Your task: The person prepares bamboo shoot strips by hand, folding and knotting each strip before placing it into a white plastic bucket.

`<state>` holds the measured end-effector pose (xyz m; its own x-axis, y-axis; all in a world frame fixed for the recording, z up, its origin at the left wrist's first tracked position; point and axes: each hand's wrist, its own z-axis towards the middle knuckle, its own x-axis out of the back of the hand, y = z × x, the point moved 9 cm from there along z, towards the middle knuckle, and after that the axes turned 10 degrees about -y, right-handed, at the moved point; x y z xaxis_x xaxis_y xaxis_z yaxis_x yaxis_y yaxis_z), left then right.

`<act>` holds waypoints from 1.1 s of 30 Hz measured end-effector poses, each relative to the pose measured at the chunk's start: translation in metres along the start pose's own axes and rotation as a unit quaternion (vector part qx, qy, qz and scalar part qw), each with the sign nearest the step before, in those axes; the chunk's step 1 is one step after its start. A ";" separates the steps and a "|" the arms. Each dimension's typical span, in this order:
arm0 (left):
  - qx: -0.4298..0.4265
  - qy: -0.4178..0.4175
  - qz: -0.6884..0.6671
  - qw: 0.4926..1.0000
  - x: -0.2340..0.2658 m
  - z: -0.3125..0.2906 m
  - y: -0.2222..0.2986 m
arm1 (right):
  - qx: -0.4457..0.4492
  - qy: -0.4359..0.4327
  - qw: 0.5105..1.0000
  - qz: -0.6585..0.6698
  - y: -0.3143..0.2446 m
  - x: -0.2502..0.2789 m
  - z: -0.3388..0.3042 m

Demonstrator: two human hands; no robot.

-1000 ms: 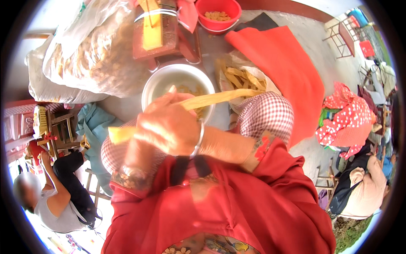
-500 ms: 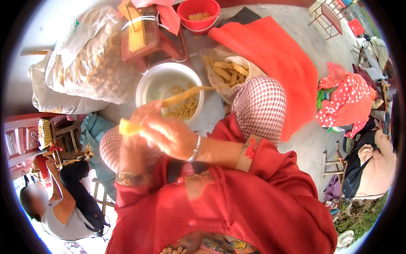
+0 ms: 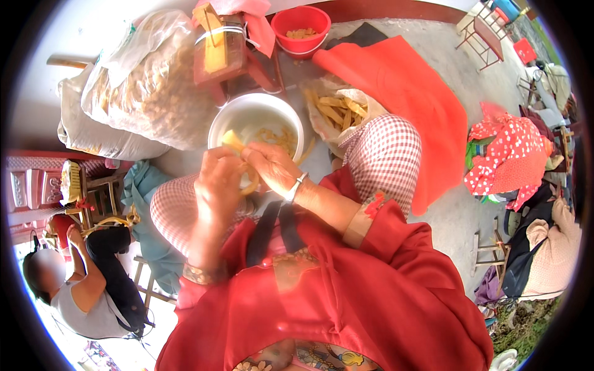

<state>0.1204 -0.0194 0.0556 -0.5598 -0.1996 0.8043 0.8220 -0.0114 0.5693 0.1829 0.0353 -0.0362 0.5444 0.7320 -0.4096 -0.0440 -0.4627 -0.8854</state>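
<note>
Left of centre, the left hand [image 3: 216, 179] and right hand [image 3: 272, 166] grip 1 looped yellow strip [image 3: 232, 139], apparently finished short pieces [image 3: 283, 141] filling part of the white basin [image 3: 247, 111], long strips [image 3: 337, 112] remaining in the upper-centre sack [image 3: 371, 104].

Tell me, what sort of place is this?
Perhaps a porch or yard-side work area: greenery shows at the edge of view, a large, full clear plastic bag stands by a white basin, and another person sits off to the left.
</note>
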 end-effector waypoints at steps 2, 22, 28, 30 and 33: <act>-0.063 0.036 0.090 0.993 0.006 -0.005 0.019 | 0.074 -0.034 0.991 -0.106 -0.007 -0.002 0.002; 0.189 -0.024 -0.722 0.665 -0.043 -0.035 -0.011 | 0.151 -0.066 0.969 -0.183 -0.026 -0.001 -0.030; 0.088 -0.060 -0.485 0.868 -0.034 -0.026 -0.009 | 0.104 -0.077 0.990 -0.054 -0.018 0.003 -0.032; 0.034 -0.086 -0.313 0.945 -0.025 -0.021 -0.001 | 0.105 -0.077 0.991 -0.018 -0.015 0.003 -0.032; 0.045 -0.083 -0.312 0.945 -0.025 -0.019 0.011 | 0.112 -0.071 0.991 0.008 -0.009 0.006 -0.030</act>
<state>0.1449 -0.0328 0.0388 -0.9475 -0.0251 0.3187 0.3186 0.0084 0.9479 0.2121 0.0290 -0.0238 0.4188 0.7961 -0.4369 -0.2458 -0.3638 -0.8985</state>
